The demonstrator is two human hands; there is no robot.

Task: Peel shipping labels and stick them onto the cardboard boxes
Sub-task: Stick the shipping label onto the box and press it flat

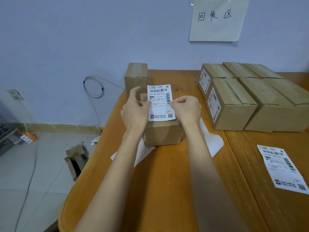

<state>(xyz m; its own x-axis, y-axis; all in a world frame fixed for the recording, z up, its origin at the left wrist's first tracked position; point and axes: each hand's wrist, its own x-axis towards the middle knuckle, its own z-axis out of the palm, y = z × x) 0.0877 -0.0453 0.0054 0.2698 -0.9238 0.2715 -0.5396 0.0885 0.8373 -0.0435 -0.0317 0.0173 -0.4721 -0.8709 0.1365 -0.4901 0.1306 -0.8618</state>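
A white shipping label (160, 104) with barcodes is held over the top of a small cardboard box (164, 133) in the middle of the wooden table. My left hand (136, 108) pinches the label's left edge, index finger raised. My right hand (186, 107) pinches its right edge with curled fingers. The label's lower edge lies at the box's near top edge; whether it sticks to the box I cannot tell. White backing sheets (212, 143) lie under and beside the box.
Several taped cardboard boxes (250, 101) stand stacked at the right, two showing labels on their sides. One more box (135, 76) stands behind the work box. Another label sheet (282, 166) lies at the right. Torn cardboard (75, 159) lies on the floor left of the table (158, 190).
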